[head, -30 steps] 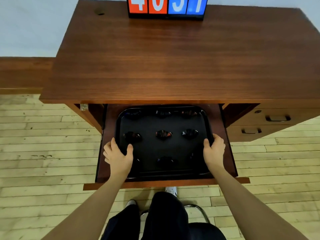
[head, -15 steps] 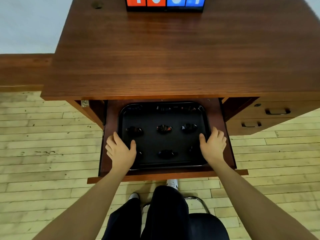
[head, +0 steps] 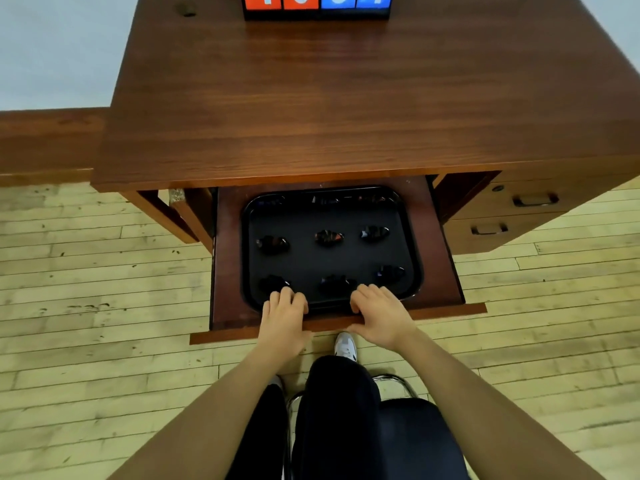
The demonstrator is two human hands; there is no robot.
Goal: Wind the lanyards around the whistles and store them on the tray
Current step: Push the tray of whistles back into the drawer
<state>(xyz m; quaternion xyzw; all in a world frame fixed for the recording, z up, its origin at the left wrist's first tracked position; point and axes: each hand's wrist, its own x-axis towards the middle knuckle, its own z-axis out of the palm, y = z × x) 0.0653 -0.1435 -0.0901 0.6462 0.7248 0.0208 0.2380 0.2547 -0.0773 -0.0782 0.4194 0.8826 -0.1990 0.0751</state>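
Wooden table [head: 346, 98] with its drawer [head: 228, 258] pulled out, black tray [head: 332, 258] inside.
Wound whistles [head: 273, 244] sit on the tray; left hand [head: 282, 323] and right hand [head: 381, 320] curl fingers over the drawer's front edge, each grip holding it. Storing looks finished; next, probably slide the drawer evenly.
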